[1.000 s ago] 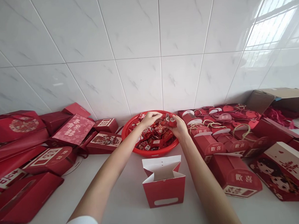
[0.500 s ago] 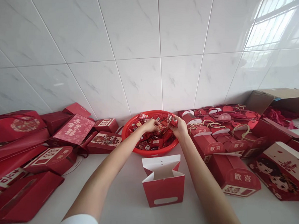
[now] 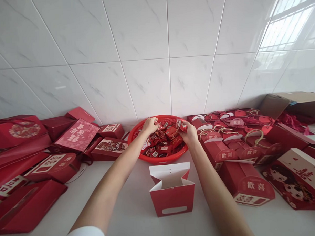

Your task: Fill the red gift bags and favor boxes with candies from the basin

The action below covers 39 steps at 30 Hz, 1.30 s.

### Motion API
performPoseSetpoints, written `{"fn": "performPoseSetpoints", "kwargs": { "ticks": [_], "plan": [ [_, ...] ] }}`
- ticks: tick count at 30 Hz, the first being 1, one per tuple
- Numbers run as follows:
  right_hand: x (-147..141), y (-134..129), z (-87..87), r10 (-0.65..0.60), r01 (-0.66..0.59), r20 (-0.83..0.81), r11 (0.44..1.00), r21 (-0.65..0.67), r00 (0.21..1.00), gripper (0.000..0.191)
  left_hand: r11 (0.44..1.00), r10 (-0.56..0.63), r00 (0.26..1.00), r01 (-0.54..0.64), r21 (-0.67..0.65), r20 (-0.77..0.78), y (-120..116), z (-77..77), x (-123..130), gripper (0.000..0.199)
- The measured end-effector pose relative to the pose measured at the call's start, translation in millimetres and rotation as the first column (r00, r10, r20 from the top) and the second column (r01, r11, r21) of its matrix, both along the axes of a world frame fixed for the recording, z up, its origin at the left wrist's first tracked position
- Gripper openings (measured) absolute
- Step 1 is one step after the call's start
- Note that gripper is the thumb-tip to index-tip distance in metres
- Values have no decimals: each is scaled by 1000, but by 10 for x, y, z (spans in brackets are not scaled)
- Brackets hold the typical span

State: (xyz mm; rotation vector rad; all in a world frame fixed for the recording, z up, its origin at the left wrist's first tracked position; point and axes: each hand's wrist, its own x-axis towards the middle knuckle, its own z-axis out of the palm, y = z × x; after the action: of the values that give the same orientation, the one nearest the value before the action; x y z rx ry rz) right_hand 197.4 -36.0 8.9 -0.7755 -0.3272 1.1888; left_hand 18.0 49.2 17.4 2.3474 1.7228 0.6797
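Observation:
A round red plastic basket [image 3: 162, 161] stands against the tiled wall, filled with small red wrapped sweets [image 3: 162, 142]. Over its left part is my left hand [image 3: 150, 126], its fingers bent together at the sweets; what they pinch, if anything, is too small to name. At the basket's right rim, my right hand [image 3: 189, 132] is closed around some red wrapped sweets [image 3: 182, 126]. Nearer to me, between my forearms, a red paper box [image 3: 172, 200] stands upright with its white-lined top open.
Red gift boxes [image 3: 109, 149] lie piled on the left. Rows of red boxes [image 3: 249, 183] with rope handles fill the right side, beside a box with cartoon figures [image 3: 296, 182]. A cardboard carton [image 3: 298, 98] is at the far right, and the tiled wall [image 3: 146, 87] rises behind.
My left hand has moved left and slightly up, from the middle of the basket to its left part. My right hand stays at the right rim, still holding sweets.

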Motion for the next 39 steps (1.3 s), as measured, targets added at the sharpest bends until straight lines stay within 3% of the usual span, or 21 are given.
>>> {"fn": "performPoseSetpoints", "kwargs": {
  "ticks": [5,7,13,17,19,21,25,35,39],
  "plan": [
    [-6,-21,10,-15,15,-3,1000,0,1000,7,963,-262,959,253,-93,-106,-108,57,101,34],
    [-4,-22,6,-19,19,-1,1000,0,1000,7,943,-319,937,298,-150,-145,-139,61,132,36],
    [-1,-28,14,-15,15,11,1000,-2,1000,8,959,-260,936,220,-180,-239,-137,30,103,40],
    [-9,-49,37,-20,20,6,1000,-3,1000,7,983,-180,948,165,-77,-263,-175,65,95,45],
    [-11,-53,44,-26,26,1,1000,-7,1000,6,980,-201,945,198,-37,-257,-216,91,129,47],
    [-9,-50,44,-28,28,-1,1000,-12,1000,6,959,-284,924,273,-77,-258,-254,92,183,44],
    [-3,-37,29,-31,31,4,999,-11,1000,7,891,-429,852,344,-297,-301,-257,-11,290,30],
    [-16,-60,33,-22,22,32,999,26,999,7,908,-346,853,199,-368,-392,-25,-208,258,69],
    [-18,-64,39,-27,26,34,999,27,999,7,892,-372,863,230,-389,-343,-20,-183,212,60]
  ]
}}
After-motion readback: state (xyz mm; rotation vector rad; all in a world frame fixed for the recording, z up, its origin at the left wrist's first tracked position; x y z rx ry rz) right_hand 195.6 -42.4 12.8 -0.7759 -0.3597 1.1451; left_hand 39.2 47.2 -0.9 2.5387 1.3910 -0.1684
